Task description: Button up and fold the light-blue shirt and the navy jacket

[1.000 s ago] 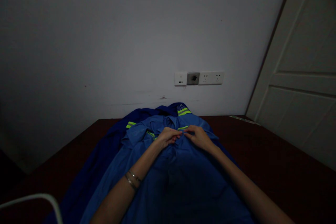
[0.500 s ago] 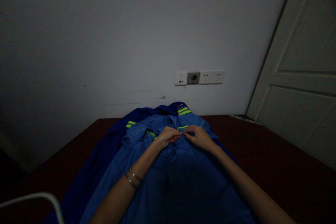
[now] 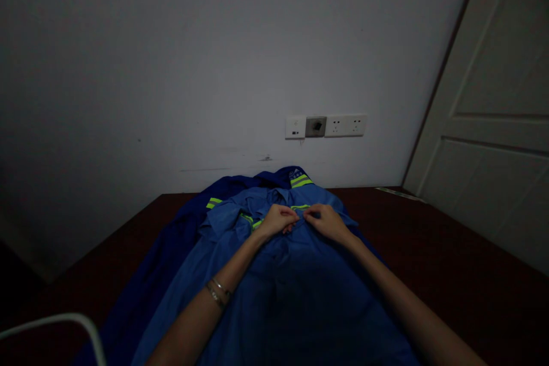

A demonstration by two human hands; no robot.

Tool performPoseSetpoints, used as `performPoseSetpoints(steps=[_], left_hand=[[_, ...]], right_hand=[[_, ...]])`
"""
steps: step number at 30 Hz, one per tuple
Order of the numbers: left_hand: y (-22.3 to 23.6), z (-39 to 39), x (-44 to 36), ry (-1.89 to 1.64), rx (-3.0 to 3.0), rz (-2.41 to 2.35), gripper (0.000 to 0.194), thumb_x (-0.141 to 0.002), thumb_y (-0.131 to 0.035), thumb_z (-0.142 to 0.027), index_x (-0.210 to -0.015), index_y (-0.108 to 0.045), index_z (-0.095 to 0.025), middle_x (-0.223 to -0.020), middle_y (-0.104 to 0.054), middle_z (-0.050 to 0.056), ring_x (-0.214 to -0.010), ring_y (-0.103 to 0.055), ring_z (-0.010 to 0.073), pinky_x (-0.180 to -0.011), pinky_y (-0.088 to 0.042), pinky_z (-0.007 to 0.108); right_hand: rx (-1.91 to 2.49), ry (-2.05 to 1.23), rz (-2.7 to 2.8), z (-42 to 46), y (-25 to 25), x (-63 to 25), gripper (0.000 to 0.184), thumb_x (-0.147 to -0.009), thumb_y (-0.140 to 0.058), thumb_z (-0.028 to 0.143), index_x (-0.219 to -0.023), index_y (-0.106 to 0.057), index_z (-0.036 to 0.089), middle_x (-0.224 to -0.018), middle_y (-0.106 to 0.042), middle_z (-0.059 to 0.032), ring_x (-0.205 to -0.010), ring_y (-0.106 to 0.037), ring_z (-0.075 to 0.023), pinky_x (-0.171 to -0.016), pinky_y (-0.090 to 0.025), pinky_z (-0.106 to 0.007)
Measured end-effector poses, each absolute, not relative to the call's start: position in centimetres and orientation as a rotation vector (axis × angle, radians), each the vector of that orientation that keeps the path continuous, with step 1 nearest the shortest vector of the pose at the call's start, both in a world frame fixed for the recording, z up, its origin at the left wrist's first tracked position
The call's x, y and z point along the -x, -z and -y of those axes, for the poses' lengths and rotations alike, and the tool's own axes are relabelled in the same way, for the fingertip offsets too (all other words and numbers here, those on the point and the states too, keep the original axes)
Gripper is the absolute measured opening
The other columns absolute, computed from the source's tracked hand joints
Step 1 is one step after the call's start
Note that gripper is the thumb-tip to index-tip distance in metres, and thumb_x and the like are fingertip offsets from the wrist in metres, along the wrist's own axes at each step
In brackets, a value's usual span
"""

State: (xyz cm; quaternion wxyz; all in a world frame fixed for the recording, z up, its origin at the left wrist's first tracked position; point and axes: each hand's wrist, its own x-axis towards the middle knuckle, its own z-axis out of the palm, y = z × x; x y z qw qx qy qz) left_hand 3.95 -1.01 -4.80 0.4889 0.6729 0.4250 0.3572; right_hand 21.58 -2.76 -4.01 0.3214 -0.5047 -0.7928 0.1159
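A blue work shirt (image 3: 240, 274) with yellow-green reflective stripes lies spread out in front of me, its collar toward the wall. Beneath it, a darker blue garment (image 3: 141, 280) shows along the left side and at the far end. My left hand (image 3: 278, 221) is closed in a pinch on the cloth at the upper chest, near a stripe. Just right of it, my right hand (image 3: 325, 221) also pinches the shirt, thumb against fingers. A small gap separates the fingertips. What exact bit of cloth they grip is too dark to make out.
The garments lie on a dark reddish-brown surface (image 3: 429, 251) that meets a pale wall (image 3: 214, 68). Sockets and a switch (image 3: 326, 126) sit low on that wall. A panelled door (image 3: 493, 126) stands at right, and a white curved tube (image 3: 81, 320) crosses the lower left.
My fingertips have come slightly apart, the right hand shifting a little to the right. The garments lie nearly as before.
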Motion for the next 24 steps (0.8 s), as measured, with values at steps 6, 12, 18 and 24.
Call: performPoseSetpoints(steps=[6,12,18,24], left_hand=[[4.8,0.9,-3.7,-0.79,-1.94,-1.099,0.016,-0.073,-0.058,-0.024,-0.075,-0.066,-0.01,-0.051,-0.055,-0.003,-0.043,-0.047,0.0069,-0.044,-0.034,0.017],[2.5,1.0,-2.6,-0.931,-2.295,-1.201,0.02,-0.071,-0.061,-0.031,-0.072,-0.069,-0.013,-0.066,-0.064,0.002,-0.06,-0.053,0.0115,-0.054,-0.037,0.02],[-2.6,2.3,-0.1,-1.379,-2.267,-1.365,0.018,-0.074,-0.059,-0.028,-0.073,-0.068,-0.013,-0.074,-0.064,0.003,-0.065,-0.053,0.0118,-0.06,-0.04,0.021],[-3.0,1.2,4.6,-1.161,-2.318,-1.604,0.02,-0.072,-0.059,-0.029,-0.078,-0.069,-0.013,-0.082,-0.066,0.005,-0.074,-0.057,0.0151,-0.068,-0.042,0.023]], right_hand=[[1.391,-0.306,2.096,2.8,4.0,-21.7,0.022,-0.075,-0.05,0.026,-0.082,-0.07,0.019,-0.086,-0.071,-0.0052,-0.08,-0.062,-0.0204,-0.073,-0.043,-0.028],[1.419,-0.23,2.172,3.4,3.1,-21.7,0.025,-0.077,-0.052,0.037,-0.082,-0.07,0.021,-0.086,-0.069,-0.0054,-0.081,-0.061,-0.0211,-0.069,-0.042,-0.027],[1.433,-0.178,2.158,3.7,1.9,-22.0,0.025,-0.079,-0.049,0.034,-0.085,-0.068,0.02,-0.093,-0.068,-0.005,-0.088,-0.059,-0.0194,-0.075,-0.041,-0.026],[1.519,0.085,2.227,5.3,0.0,-21.9,0.027,-0.083,-0.042,0.029,-0.088,-0.067,0.02,-0.092,-0.066,-0.0059,-0.09,-0.057,-0.0194,-0.072,-0.041,-0.025]])
